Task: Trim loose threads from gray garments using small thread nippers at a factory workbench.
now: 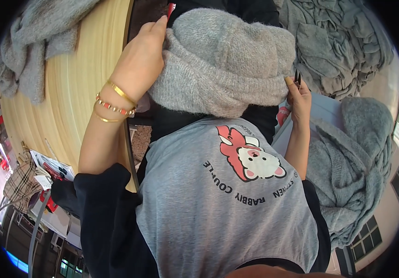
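Observation:
A fuzzy light-grey knitted garment (227,60) lies bunched over my lap, a ribbed band folded across it. At its left side is my left hand (146,55), back of the hand up and fingers together along the edge. The knit runs in under this palm, and the thumb is hidden. My right hand (300,98) pinches the right end of the band between thumb and finger. Small black thread snips (297,78) are held in that same hand, their points sticking up past the fingers.
Left of me stands a pale wooden table (88,60) with another grey knit piece (46,37) on it. Piles of darker grey knits lie at the far right (334,41) and near right (347,167). A checked cloth (23,183) hangs at lower left.

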{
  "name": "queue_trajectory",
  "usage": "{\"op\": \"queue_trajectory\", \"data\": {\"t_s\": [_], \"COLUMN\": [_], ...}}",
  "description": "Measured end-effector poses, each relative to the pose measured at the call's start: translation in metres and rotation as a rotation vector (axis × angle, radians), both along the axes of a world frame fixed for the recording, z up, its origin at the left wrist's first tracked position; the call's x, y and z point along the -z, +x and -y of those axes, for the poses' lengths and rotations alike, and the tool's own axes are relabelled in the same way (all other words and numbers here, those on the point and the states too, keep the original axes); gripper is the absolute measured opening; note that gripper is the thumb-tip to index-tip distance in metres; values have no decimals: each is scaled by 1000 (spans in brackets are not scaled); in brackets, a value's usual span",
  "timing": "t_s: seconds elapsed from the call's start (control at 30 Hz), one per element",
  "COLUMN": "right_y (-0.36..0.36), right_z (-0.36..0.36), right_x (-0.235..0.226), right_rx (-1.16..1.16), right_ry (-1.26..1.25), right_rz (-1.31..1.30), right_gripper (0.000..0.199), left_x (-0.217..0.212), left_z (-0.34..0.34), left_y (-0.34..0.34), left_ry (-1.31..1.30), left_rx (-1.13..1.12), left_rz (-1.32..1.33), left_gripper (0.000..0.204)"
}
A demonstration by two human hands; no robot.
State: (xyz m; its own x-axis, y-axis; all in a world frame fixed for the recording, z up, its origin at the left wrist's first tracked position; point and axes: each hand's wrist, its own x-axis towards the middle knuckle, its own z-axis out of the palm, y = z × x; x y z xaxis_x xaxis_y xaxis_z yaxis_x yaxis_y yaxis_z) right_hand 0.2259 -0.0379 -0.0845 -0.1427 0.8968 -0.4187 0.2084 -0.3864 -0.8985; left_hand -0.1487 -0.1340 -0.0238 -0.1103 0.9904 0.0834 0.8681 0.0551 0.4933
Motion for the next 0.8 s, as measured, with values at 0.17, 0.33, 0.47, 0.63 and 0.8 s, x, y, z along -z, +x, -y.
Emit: {"op": "queue_trajectory", "data": {"t_s": [0.17,0.33,0.47,0.63,0.8], "right_y": [3,8,-12,-59,-57], "right_z": [3,-2,-22,-34,-37], "right_x": [-1,-30,-75,-98,-80], "right_rx": [50,30,-80,-313,-426], "right_ry": [6,119,221,103,-18], "right_rz": [-49,-124,-246,-492,-440], "right_gripper": [24,33,46,45,42], "left_x": [0,-70,-118,-107,-71], "left_z": [-16,-33,-54,-82,-78], "left_y": [-14,-10,43,106,110], "left_ry": [-127,-416,-440,-128,-259], "left_rx": [197,140,82,252,253], "left_rz": [-47,271,830,613,1063], "left_gripper": [31,23,20,26,52]}}
